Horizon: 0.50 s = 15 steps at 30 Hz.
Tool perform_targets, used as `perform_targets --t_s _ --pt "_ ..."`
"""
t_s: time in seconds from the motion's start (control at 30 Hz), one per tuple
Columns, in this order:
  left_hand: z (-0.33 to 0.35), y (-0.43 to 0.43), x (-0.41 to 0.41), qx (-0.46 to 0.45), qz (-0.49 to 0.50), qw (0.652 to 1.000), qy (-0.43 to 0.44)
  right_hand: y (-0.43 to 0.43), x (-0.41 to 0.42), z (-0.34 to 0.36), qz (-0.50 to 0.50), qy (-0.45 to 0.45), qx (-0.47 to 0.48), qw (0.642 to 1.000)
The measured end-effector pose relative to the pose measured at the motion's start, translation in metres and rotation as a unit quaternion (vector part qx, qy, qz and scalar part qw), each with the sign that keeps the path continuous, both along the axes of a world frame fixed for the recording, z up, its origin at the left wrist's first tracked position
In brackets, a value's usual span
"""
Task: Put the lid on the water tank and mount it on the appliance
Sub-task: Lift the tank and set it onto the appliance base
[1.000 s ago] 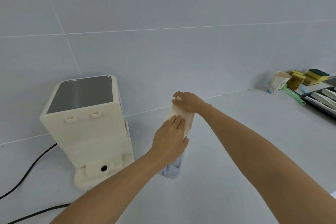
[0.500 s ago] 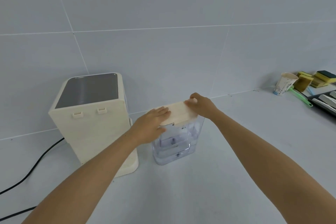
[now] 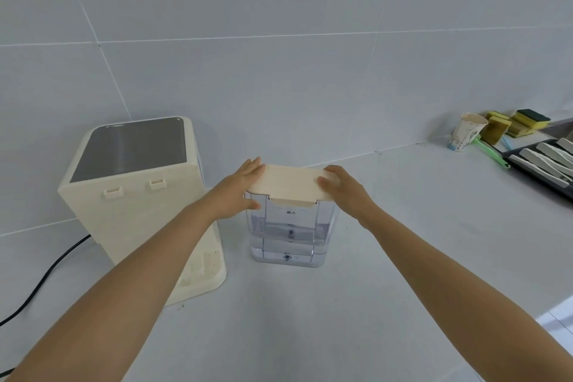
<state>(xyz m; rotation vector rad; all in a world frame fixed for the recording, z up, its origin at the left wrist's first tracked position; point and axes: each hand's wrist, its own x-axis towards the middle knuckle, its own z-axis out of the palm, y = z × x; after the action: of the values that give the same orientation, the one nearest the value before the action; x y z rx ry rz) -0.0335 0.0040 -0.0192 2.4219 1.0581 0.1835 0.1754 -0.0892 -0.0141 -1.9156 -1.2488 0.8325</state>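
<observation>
Head view, centre of the frame. Water tank (image 3: 290,234): clear plastic, upright on the surface, just right of the appliance and apart from it. Half a second ago it stood turned at an angle; it now faces the camera squarely, its printed mark readable.

Lid (image 3: 290,181): cream, lying flat across the tank's top, front tab hanging over the rim. It appears seated, though whether it is fully clicked down cannot be told. Judged from this, the first half of the task is done or nearly done; the mounting is not yet begun.

Left hand (image 3: 238,192): at the lid's left end, fingers extended along its edge, thumb below against the tank wall, a light clasp on lid and tank together.

Right hand (image 3: 341,187): at the lid's right end, fingers curled over the top edge, gripping it.

Appliance (image 3: 133,195): cream housing, dark glossy top, left of centre; two small hooks on its near face and a bare base plate below, where the tank presumably docks. Black cable (image 3: 43,276) at lower left.

Surface (image 3: 403,226): pale grey, meeting a grey tiled wall. Upper right: paper cup (image 3: 466,132), yellow sponges (image 3: 514,124), a dark tray (image 3: 545,164).
</observation>
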Motion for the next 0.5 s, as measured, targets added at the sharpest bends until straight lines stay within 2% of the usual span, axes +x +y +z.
perform_targets --t_s 0.13,0.23,0.37,0.5 --pt "-0.015 -0.005 -0.003 -0.045 0.076 0.990 -0.108 -0.009 0.002 -0.005 0.011 0.105 0.018 0.994" --pt "-0.035 -0.005 -0.006 -0.148 0.142 0.965 -0.167 -0.017 0.009 -0.017 0.020 0.162 0.012 0.987" --pt "-0.057 -0.004 -0.006 -0.238 0.149 0.942 -0.183 -0.020 0.011 -0.040 0.018 0.156 0.005 0.988" --pt "-0.066 -0.005 0.000 -0.257 0.154 0.932 -0.205 -0.021 0.003 -0.057 0.013 0.139 -0.005 0.990"
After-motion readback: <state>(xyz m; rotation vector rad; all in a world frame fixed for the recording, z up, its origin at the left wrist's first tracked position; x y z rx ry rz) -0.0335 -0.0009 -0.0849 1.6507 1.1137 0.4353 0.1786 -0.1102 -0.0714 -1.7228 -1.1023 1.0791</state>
